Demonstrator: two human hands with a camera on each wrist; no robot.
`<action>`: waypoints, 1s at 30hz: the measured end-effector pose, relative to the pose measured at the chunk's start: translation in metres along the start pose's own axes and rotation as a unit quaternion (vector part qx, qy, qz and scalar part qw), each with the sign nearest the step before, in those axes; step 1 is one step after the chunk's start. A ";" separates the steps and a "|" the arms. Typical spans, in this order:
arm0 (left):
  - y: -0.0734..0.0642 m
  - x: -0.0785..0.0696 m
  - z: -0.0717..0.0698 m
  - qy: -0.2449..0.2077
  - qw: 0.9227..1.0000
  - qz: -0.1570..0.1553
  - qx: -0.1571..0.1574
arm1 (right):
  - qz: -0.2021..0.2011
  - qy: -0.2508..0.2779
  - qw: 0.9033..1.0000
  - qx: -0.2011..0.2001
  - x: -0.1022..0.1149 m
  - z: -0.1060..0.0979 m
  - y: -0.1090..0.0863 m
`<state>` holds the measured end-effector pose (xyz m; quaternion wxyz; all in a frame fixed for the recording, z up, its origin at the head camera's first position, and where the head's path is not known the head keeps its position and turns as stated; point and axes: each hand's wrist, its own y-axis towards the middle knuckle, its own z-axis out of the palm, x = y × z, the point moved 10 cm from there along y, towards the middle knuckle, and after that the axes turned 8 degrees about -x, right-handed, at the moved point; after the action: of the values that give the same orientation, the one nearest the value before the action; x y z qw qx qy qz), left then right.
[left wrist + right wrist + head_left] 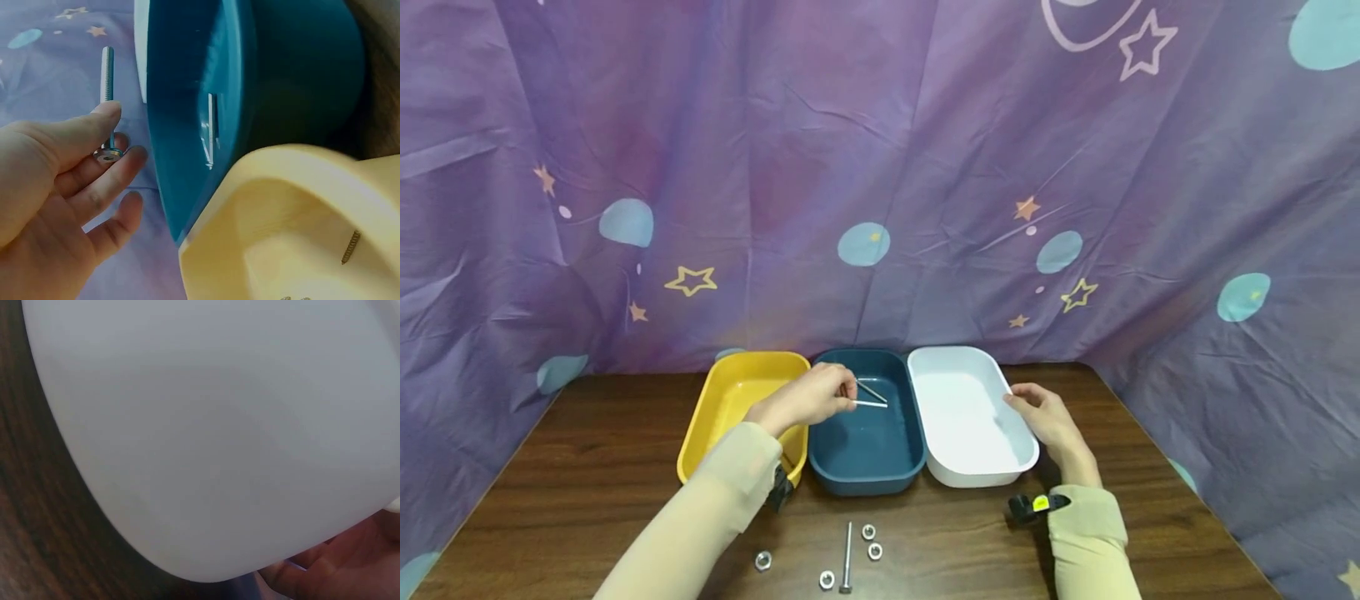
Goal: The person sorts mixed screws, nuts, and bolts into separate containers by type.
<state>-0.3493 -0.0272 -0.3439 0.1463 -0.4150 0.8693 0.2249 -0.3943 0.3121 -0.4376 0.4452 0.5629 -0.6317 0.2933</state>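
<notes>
Your left hand [808,396] is pinching a bolt [107,78] near a trayed one [212,128], right hand [1051,423] gripping white tray [973,480]; nuts [868,532] are remaining nearer you.

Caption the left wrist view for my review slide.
The left hand pinches a bolt above the blue bin; a screw lies in the yellow bin.

White tray [206,437], right hand [344,569] at its edge, brown tabletop [31,519] alongside

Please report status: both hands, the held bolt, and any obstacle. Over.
Left hand pinches bolt over blue bin. Right hand holds white bin's rim. Another bolt inside blue bin. Path down looks clear.
</notes>
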 end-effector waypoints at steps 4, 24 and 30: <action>0.010 0.008 0.005 0.008 1.000 -0.021 0.012 | 0.005 -0.010 1.000 0.000 -0.001 0.000 0.002; 0.034 0.031 0.027 0.014 0.996 -0.078 0.029 | 0.006 -0.020 1.000 -0.003 -0.003 0.001 0.000; 0.039 0.030 0.022 0.015 0.997 -0.076 0.016 | 0.005 -0.019 1.000 -0.001 -0.004 -0.001 0.001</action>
<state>-0.3976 -0.0142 -0.3652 0.1561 -0.4810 0.8408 0.1931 -0.3954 0.3149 -0.4401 0.4319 0.5648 -0.6431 0.2845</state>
